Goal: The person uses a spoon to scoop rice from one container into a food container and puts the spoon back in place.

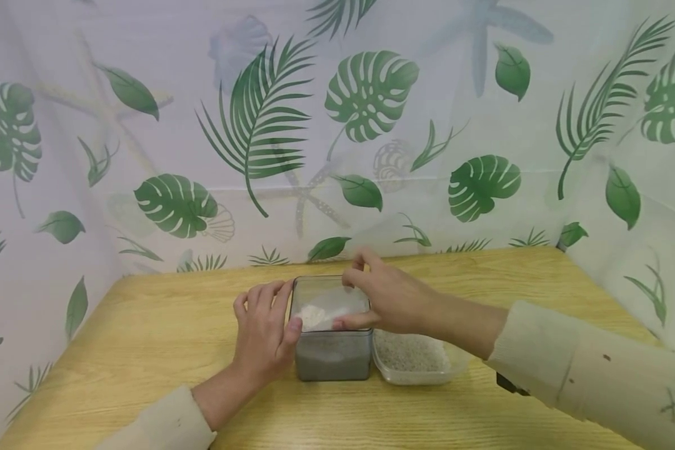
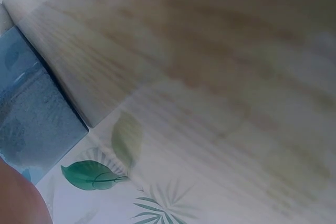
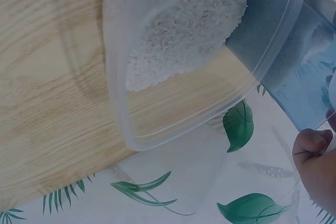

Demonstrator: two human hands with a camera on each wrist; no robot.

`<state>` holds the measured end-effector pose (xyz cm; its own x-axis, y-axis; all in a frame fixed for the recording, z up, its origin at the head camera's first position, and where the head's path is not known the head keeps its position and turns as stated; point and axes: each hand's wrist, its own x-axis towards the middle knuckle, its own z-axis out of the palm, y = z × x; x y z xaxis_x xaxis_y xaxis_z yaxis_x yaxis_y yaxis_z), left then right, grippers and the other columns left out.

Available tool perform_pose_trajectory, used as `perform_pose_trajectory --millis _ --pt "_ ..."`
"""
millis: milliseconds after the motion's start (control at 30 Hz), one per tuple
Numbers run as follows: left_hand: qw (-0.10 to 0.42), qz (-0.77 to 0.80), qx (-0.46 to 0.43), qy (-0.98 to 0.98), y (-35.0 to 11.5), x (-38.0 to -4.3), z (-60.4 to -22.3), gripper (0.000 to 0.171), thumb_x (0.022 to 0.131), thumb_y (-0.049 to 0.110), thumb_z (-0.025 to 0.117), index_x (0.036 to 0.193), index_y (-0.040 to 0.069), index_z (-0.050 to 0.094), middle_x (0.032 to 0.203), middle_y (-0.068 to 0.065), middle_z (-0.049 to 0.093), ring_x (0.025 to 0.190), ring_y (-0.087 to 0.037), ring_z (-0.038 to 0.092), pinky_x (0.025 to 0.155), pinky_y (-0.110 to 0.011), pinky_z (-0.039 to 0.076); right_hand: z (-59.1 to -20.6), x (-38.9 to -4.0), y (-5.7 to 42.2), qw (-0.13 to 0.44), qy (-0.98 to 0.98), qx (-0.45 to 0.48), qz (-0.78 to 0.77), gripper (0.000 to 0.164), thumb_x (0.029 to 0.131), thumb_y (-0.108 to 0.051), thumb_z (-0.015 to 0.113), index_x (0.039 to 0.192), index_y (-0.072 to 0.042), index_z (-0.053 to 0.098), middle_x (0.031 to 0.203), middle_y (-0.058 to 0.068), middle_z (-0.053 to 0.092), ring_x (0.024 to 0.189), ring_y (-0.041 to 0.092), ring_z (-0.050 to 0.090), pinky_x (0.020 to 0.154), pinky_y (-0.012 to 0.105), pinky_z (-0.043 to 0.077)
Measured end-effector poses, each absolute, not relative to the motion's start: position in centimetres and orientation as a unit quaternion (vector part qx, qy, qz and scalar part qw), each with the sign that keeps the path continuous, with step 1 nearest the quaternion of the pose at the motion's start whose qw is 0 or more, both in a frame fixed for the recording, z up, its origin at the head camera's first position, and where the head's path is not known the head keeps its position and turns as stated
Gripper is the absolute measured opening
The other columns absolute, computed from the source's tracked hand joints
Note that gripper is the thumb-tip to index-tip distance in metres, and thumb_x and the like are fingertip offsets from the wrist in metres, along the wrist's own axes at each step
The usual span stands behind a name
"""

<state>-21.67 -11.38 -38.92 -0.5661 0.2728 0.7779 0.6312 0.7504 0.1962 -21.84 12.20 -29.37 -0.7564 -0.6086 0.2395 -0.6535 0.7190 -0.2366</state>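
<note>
A grey see-through box [image 1: 333, 356] stands on the table with white grain or powder [image 1: 312, 317] inside. My left hand [image 1: 265, 328] holds the box at its left side, the thumb by the front left corner. Over the box's right side, my right hand [image 1: 394, 297] pinches a translucent whitish plastic piece [image 1: 345, 301] between thumb and fingers; its full shape is hidden. In the left wrist view the box [image 2: 39, 108] shows at the left edge. Right of the box is a clear plastic tub [image 1: 416, 378] with white rice [image 3: 191, 32] heaped to one side.
The wooden table [image 1: 174, 337] reaches out on both sides of the box. Behind it hangs a white cloth [image 1: 416, 231] printed with green leaves, which also covers the left and right sides. The tub stands close against the box, beneath my right forearm.
</note>
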Motion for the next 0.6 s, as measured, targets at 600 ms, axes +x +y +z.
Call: perform_pose_trajectory --millis 600 --pt "0.394 -0.233 -0.264 -0.849 -11.2 -21.6 -39.0 0.084 0.103 0.057 0.009 0.128 -0.004 0.061 0.118 -0.021 0.059 0.109 -0.036 0.048 0.091 -0.061 0.023 -29.4 -21.1 13.3 0.124 -0.93 0.295 0.181 0.05 0.083 -0.055 0.074 0.104 -0.012 0.06 0.107 0.002 0.042 0.065 0.012 0.05 0.059 0.024 0.045"
